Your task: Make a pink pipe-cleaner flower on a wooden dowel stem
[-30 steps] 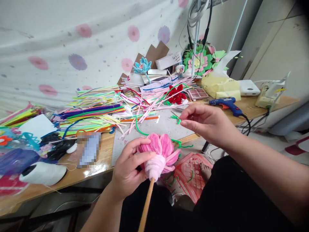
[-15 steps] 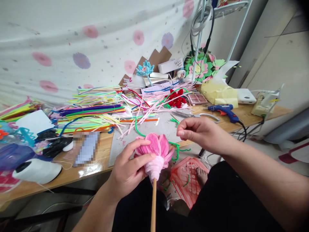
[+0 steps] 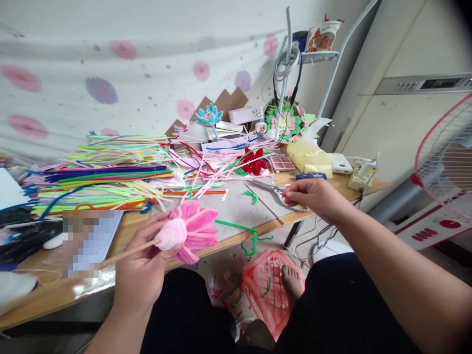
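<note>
My left hand point(image 3: 142, 260) is wrapped round a pink fuzzy flower point(image 3: 197, 228) at its pale wound base, near the table's front edge. The flower lies tilted, petals to the right, its wooden stick pointing down-left. My right hand point(image 3: 308, 194) hovers by the handles of the metal scissors point(image 3: 275, 188), fingers curled together; whether it touches them or holds anything is hidden. Left of the scissors a thin wooden stick point(image 3: 267, 204) and a small green piece point(image 3: 251, 196) lie on the grey mat point(image 3: 236, 209). Green pipe cleaners point(image 3: 250, 241) hang over the table edge.
Bundles of coloured pipe cleaners point(image 3: 110, 172) fill the left of the table. Behind stand a blue flower point(image 3: 209, 115) and a red flower point(image 3: 253, 161). A blue glue gun point(image 3: 310, 176) lies at the right. Below is a red basket point(image 3: 258, 290); a fan point(image 3: 448, 152) stands far right.
My left hand has moved left and tipped the flower from upright to sideways. The view has turned right. My right hand is now over the scissors' handles, and the wooden stick on the mat shows.
</note>
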`<state>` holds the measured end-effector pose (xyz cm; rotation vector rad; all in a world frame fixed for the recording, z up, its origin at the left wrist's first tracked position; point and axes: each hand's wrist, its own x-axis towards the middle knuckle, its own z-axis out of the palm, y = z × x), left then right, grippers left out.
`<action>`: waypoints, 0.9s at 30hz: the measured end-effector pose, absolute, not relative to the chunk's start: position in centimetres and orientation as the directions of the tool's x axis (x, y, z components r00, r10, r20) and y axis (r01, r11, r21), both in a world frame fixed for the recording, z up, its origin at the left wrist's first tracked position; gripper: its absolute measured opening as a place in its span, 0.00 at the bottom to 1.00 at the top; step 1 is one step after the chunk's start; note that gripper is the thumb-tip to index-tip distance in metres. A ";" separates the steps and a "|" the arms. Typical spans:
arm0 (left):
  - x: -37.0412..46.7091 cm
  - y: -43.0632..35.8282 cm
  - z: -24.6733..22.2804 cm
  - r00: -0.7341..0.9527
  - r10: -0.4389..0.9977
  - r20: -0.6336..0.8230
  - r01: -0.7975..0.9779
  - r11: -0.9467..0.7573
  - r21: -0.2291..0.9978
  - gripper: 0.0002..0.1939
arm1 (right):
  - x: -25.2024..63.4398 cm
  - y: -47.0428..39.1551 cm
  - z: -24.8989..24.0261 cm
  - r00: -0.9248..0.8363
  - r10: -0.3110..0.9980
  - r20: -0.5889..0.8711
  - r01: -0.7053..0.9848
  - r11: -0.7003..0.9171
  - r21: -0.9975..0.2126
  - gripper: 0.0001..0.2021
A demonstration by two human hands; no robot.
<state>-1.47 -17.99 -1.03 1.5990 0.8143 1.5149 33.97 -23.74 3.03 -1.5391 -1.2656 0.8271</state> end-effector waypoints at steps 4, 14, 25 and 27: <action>-0.6 -17.9 -0.3 0.007 0.960 0.281 -0.273 -0.268 0.924 0.18 | 33.5 -24.8 3.6 0.190 0.974 0.122 0.565 -0.007 -0.825 0.12; 0.2 -19.1 0.9 0.083 0.995 0.053 -0.483 -0.006 0.875 0.20 | 31.0 -26.5 4.6 -0.020 0.915 0.403 0.606 0.332 -0.723 0.12; 0.7 -19.3 1.5 0.190 0.975 -0.116 -0.691 0.217 0.690 0.16 | 28.4 -24.9 4.3 -0.129 0.895 0.427 0.483 0.432 -0.762 0.04; 0.6 -19.2 1.4 0.319 0.941 -0.113 -0.725 0.319 0.610 0.15 | 28.5 -24.3 3.9 -0.086 0.921 0.380 0.465 0.375 -0.802 0.07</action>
